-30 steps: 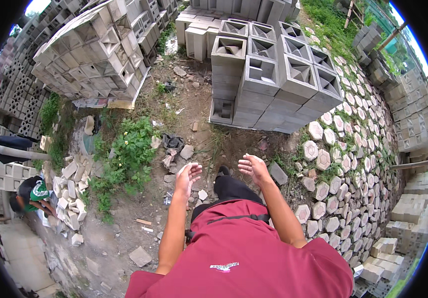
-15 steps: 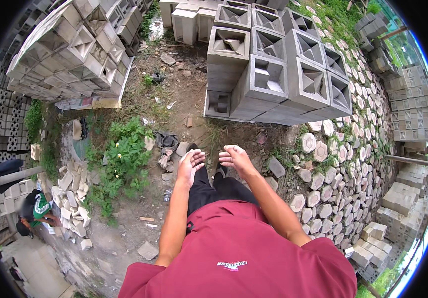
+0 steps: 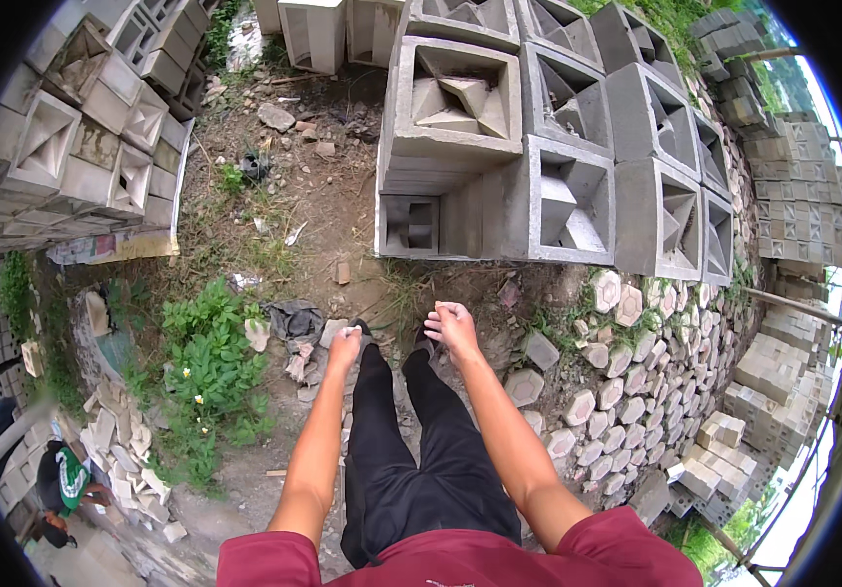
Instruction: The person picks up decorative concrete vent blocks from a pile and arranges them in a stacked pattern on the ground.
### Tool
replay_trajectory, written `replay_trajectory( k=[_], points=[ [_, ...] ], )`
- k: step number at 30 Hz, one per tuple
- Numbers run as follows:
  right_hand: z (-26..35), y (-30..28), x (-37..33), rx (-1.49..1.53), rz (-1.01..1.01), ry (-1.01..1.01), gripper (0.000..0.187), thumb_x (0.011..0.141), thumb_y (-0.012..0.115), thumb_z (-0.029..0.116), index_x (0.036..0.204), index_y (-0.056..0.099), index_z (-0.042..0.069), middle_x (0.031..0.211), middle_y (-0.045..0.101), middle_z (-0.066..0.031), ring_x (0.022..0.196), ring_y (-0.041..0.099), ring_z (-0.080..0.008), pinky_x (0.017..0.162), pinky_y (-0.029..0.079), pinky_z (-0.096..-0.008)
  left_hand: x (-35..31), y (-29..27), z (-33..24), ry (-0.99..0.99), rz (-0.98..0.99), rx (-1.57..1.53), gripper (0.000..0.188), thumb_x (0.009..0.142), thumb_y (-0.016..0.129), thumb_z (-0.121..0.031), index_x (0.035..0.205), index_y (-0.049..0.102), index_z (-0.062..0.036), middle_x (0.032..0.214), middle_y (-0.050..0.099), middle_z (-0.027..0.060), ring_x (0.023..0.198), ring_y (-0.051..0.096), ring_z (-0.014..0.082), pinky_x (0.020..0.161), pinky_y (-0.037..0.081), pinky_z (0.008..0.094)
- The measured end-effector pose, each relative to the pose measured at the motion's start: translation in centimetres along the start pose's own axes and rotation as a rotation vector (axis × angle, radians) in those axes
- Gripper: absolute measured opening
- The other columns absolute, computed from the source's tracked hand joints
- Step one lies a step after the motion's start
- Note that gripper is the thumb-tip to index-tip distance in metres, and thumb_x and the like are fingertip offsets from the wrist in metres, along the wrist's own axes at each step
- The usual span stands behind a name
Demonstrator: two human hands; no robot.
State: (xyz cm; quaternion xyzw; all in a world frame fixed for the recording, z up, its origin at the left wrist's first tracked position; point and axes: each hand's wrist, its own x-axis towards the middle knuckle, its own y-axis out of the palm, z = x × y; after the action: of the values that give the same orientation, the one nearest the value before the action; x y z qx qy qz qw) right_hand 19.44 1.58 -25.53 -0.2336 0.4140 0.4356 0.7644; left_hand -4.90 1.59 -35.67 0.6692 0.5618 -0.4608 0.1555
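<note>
My left hand [image 3: 345, 344] is held out above my left shoe, its fingers curled in and nothing showing in them. A little to its right, my right hand [image 3: 452, 328] has its fingers folded too, with no object visible there. The two hands are apart and touch nothing. Just beyond them stands a stack of grey concrete ventilation blocks [image 3: 499, 166], square frames with angled fins inside. The nearest block faces lie a short way ahead of my right hand.
Leafy green weeds [image 3: 208, 377] and dark crumpled plastic [image 3: 294, 321] lie to the left. Hexagonal pavers [image 3: 617, 362] cover the ground at right. More blocks [image 3: 88, 147] are stacked at far left. Another person [image 3: 64, 484] bends beside broken pale pieces [image 3: 128, 445] at lower left.
My fingers, spread and stretched half a second ago, are now curled in. The view has shifted forward, so the grey block stack looks nearer and more of my legs shows.
</note>
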Motion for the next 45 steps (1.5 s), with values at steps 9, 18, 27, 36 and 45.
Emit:
replay_trajectory(
  k=[9,18,27,36,45],
  points=[
    [-11.0,-0.2,30.6,0.069,-0.189,0.147,0.067,0.088,0.057,0.033,0.135,0.023,-0.001,0.122,0.045,-0.0221,0.103,0.056,-0.0337,0.078,0.055,-0.0413,24.3,10.1,-0.7,0.243,-0.076,0.037,0.055,0.085,0.058,-0.045,0.107,0.055,0.0052,0.096,0.063,0.0212,0.09,0.061,0.0295,0.082,0.046,0.0362],
    [-15.6,2.3,43.2,0.561,-0.117,0.11,0.069,0.087,0.06,0.027,0.138,0.018,0.008,0.131,0.035,-0.0248,0.119,0.041,-0.0445,0.093,0.041,-0.0601,36.9,17.7,-3.4,0.476,-0.095,0.05,0.061,0.084,0.06,-0.035,0.13,0.039,-0.0004,0.114,0.058,0.0231,0.108,0.056,0.0344,0.092,0.042,0.038],
    [-17.1,3.7,48.2,0.801,-0.193,0.168,0.069,0.081,0.058,0.004,0.135,0.018,0.016,0.131,0.035,-0.0179,0.116,0.043,-0.0415,0.088,0.044,-0.0672,38.0,17.4,-2.4,0.629,-0.238,0.238,0.044,0.082,0.059,-0.018,0.123,0.048,-0.0051,0.1,0.062,0.0246,0.092,0.062,0.0378,0.078,0.048,0.0414],
    [-14.5,4.0,36.8,0.68,-0.156,0.032,0.048,0.078,0.057,-0.002,0.121,0.035,-0.004,0.119,0.044,-0.0221,0.11,0.048,-0.0449,0.085,0.043,-0.069,28.8,13.9,-1.8,0.6,-0.224,0.139,0.049,0.08,0.058,-0.014,0.125,0.046,0.0012,0.083,0.062,0.0282,0.079,0.063,0.0419,0.067,0.05,0.0444],
    [-9.9,3.5,10.8,0.534,-0.085,0.048,0.048,0.077,0.059,0.001,0.121,0.038,0.005,0.11,0.054,-0.0153,0.09,0.061,-0.0327,0.07,0.054,-0.055,5.3,2.3,-3.3,0.794,-0.269,0.257,0.05,0.089,0.049,-0.027,0.127,0.044,0.0054,0.115,0.055,0.0288,0.106,0.057,0.0357,0.089,0.044,0.0395]
  ],
)
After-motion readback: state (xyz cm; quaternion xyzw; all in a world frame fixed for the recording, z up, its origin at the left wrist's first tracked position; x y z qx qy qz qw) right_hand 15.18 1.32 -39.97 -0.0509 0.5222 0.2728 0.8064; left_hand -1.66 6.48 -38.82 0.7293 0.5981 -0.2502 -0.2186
